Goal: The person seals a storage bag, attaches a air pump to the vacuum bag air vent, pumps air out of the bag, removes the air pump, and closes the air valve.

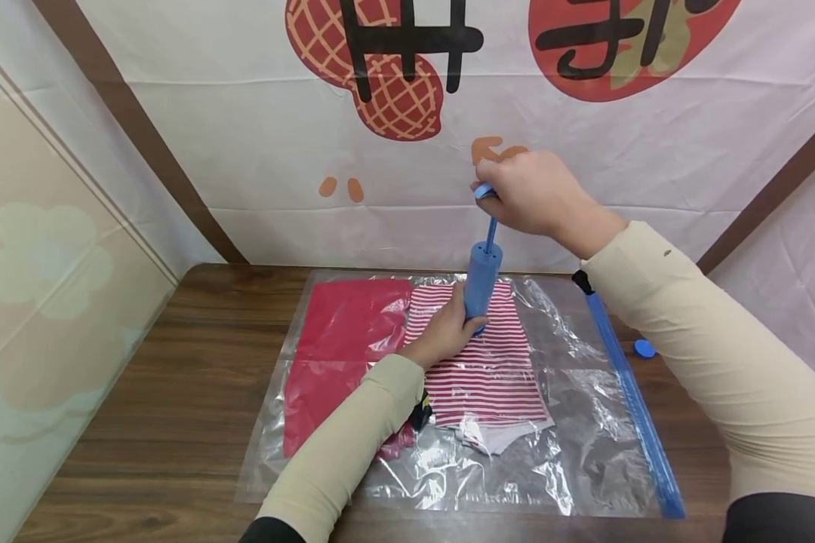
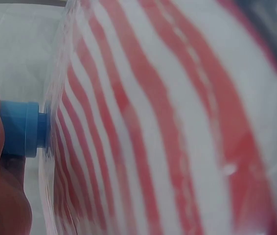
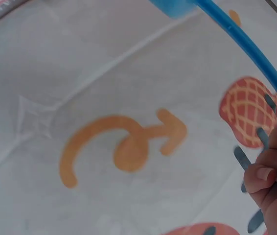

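A blue hand pump (image 1: 482, 279) stands slightly tilted on a clear plastic storage bag (image 1: 570, 422). My left hand (image 1: 446, 324) grips the lower part of its barrel; in the left wrist view the pump's base (image 2: 23, 129) meets the bag film. My right hand (image 1: 533, 192) holds the pump's handle high above, with the rod (image 3: 246, 44) drawn out of the barrel. Inside the bag lie a red folded garment (image 1: 346, 324) and, beside it, a red-and-white striped garment (image 1: 478, 385). The left forearm covers part of the red one.
A blue zip strip (image 1: 635, 407) closes the bag's right side, with a black slider (image 1: 582, 282) at its far end. Right of it a round blue cap (image 1: 644, 348) lies on the wooden table (image 1: 143, 392). A printed cloth (image 1: 258, 136) hangs behind the table.
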`<state>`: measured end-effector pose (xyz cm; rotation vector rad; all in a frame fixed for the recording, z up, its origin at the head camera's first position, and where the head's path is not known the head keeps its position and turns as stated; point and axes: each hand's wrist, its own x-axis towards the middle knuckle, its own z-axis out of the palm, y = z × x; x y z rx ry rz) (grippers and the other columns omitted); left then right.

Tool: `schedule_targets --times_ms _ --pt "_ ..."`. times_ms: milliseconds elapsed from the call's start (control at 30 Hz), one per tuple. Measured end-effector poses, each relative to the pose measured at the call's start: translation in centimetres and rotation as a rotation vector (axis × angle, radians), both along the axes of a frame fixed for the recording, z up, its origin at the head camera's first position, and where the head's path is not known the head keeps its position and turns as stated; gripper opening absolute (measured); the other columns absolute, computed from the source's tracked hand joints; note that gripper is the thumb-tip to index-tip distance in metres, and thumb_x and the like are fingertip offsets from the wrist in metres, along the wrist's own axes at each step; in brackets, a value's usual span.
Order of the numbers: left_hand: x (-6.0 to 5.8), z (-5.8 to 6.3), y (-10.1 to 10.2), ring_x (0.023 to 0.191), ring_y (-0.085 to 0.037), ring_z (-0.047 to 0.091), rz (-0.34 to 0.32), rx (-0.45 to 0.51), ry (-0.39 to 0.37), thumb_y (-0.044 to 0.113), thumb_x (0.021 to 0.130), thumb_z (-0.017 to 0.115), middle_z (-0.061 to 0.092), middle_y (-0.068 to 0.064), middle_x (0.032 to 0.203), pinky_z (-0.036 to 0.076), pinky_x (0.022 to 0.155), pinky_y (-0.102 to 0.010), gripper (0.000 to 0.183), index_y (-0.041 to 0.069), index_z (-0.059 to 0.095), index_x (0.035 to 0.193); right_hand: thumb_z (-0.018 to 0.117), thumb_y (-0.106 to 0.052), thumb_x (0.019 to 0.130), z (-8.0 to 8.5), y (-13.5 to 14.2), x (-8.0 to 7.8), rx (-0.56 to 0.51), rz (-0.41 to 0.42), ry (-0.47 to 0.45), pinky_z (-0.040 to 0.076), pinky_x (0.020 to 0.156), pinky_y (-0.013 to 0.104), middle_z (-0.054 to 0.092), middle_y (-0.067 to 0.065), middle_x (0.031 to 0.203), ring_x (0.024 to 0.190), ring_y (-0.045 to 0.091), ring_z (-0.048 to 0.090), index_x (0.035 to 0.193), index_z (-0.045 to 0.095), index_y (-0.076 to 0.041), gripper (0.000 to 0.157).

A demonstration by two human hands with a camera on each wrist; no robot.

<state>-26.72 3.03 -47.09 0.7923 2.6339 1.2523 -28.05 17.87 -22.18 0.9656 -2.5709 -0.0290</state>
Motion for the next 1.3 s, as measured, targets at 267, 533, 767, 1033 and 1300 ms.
schedule_targets --times_ms 267,533,767,1033,1300 --pt "0.1 0.0 0.0 0.138 -0.037 0.048 0.006 -0.005 -0.014 0.027 0.105 0.058 0.046 -0.023 0.149 0.038 0.115 -0.051 0.071 0.009 0.011 0.155 0.063 -0.013 0.097 2.8 0.0 0.5 -0.079 -0.005 0.047 0.051 0.056 0.039 0.069 0.014 0.074 0.056 0.028 0.057 0.107 0.068 -0.002 0.016" --pt "0.1 0.1 0.0 0.138 -0.036 0.048 0.012 0.006 -0.034 0.026 0.105 0.059 0.046 -0.022 0.149 0.038 0.115 -0.052 0.070 0.010 0.012 0.154 0.063 -0.017 0.099 4.6 0.0 1.0 -0.145 -0.008 0.167 0.039 0.054 0.035 0.054 0.011 0.061 0.054 0.028 0.053 0.088 0.062 -0.001 0.019" --pt "0.1 0.2 -0.1 0.139 -0.035 0.047 0.012 -0.002 -0.052 0.028 0.105 0.058 0.044 -0.021 0.150 0.037 0.115 -0.051 0.071 0.011 0.011 0.155 0.060 -0.021 0.102 5.3 -0.1 1.0 -0.219 0.024 0.278 0.032 0.054 0.034 0.050 0.012 0.060 0.053 0.029 0.048 0.085 0.058 0.001 0.028" --pt "0.1 0.3 0.1 0.140 -0.035 0.046 0.017 0.000 -0.061 0.027 0.105 0.059 0.044 -0.021 0.151 0.037 0.116 -0.051 0.072 0.011 0.011 0.155 0.060 -0.028 0.103 5.9 -0.1 1.4 -0.270 -0.036 0.321 0.035 0.058 0.035 0.058 0.015 0.068 0.061 0.030 0.052 0.089 0.061 0.003 0.034" --pt "0.3 0.2 0.1 0.140 -0.035 0.046 0.023 0.005 -0.069 0.027 0.105 0.059 0.044 -0.021 0.151 0.036 0.116 -0.051 0.072 0.011 0.010 0.156 0.056 -0.025 0.105 5.5 -0.4 1.4 -0.230 0.003 0.310 0.047 0.061 0.039 0.058 0.015 0.068 0.062 0.031 0.057 0.093 0.061 0.003 0.031"
